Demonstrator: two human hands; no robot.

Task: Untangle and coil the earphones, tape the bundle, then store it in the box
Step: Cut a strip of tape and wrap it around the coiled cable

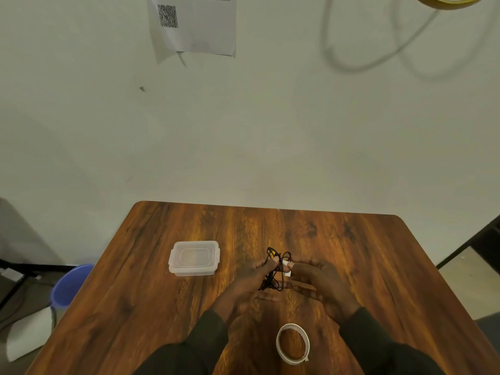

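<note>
On the wooden table (167, 307), the left hand (250, 277) grips the coiled black earphones (274, 269) while the right hand (322, 282) pinches white tape (286, 267) against them, the lidded box (194, 257) nearby.

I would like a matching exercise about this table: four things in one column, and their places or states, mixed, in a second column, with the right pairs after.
Things:
1. earphones
2. plastic box
3. tape roll
4. piece of tape

Places or states:
A. lies on the table, nearest the person
B. white, at the right hand's fingertips, against the cable
C. black bundle held between both hands
D. lid on, left of the left hand

Pairs: 1-C, 2-D, 3-A, 4-B
</note>
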